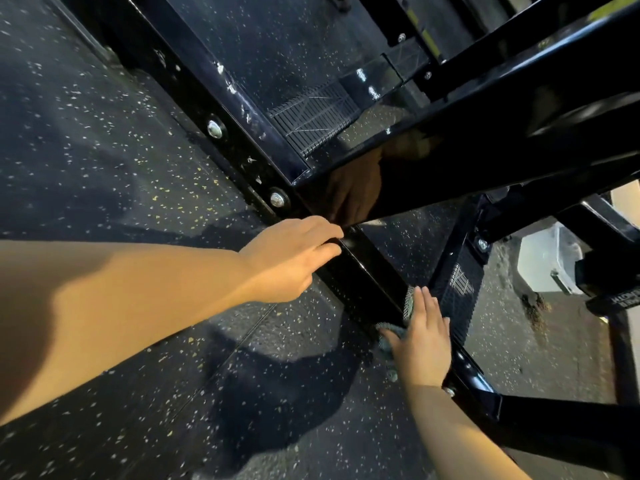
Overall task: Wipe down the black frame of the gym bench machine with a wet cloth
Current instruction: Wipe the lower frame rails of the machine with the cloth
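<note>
Frame (367, 271) bar lies low on the floor (121, 150); my right hand (420, 337) presses the cloth (408, 303) flat on it, left hand (294, 258) rests fingers relaxed further up.

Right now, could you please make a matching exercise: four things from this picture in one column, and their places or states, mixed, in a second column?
Things:
1. left hand
2. right hand
3. cloth
4. bolt

Places or states:
A. shiny, set in the black frame
B. fingers resting on the frame, holding nothing
C. pressed flat on the cloth
D. between a palm and the frame

Pairs: 1-B, 2-C, 3-D, 4-A
</note>
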Motion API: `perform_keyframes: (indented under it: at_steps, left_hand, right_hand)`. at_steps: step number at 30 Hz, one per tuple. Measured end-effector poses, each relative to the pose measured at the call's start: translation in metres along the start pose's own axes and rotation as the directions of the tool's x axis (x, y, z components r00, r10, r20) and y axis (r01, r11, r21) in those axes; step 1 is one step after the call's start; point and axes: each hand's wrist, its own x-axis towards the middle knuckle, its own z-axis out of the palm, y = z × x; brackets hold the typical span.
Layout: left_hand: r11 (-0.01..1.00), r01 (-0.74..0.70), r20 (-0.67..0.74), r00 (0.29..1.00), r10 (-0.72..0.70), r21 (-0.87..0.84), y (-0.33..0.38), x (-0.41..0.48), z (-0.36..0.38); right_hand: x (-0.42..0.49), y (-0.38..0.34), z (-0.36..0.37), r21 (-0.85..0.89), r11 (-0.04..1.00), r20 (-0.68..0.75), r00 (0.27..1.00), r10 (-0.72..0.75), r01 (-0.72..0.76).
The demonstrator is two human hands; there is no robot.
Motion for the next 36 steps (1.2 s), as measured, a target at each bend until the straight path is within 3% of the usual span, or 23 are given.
perform_keyframes:
  at_steps: [3,7,10,14,19,23,31,36]
  left_hand:
    - [0.984,-0.072,0.23,0.973,0.033,0.161,0.004,0.007,0.003]
    - [0.952,-0.067,0.305,0.952,-0.029,0.3,0.009,0.013,0.007]
    - [0.968,-0.01,0.289,0.955,-0.064,0.249,0.017,0.018,0.004]
    - [0.972,-0.012,0.286,0.957,-0.057,0.234,0.02,0.02,-0.001]
    - [0.975,-0.003,0.328,0.942,-0.072,0.221,0.022,0.019,-0.004]
    - [0.968,-0.013,0.34,0.937,-0.076,0.251,0.02,0.019,-0.002]
    - [0.943,0.035,0.299,0.944,-0.14,0.332,0.035,0.022,-0.002]
    - [0.913,0.101,0.273,0.936,-0.222,0.396,0.048,0.027,0.005]
  right_hand:
    - [0.009,-0.02,-0.003,0.041,0.995,-0.01,0.995,0.096,-0.096]
    - [0.037,-0.07,-0.012,0.074,0.997,-0.08,0.997,0.002,0.003]
    - [0.052,-0.089,-0.017,0.107,0.99,-0.081,0.993,-0.084,0.092]
    - [0.05,-0.058,-0.018,0.006,0.967,-0.012,0.967,-0.253,0.253]
    - [0.007,0.011,-0.007,0.0,0.999,0.066,0.997,-0.033,0.033]
    - [0.012,0.002,-0.005,0.024,0.998,0.062,0.996,0.063,-0.065]
    - [0.059,-0.068,-0.023,0.056,0.986,0.062,0.985,-0.163,0.16]
    - [0.044,-0.022,-0.019,0.068,0.953,0.104,0.948,-0.301,0.295]
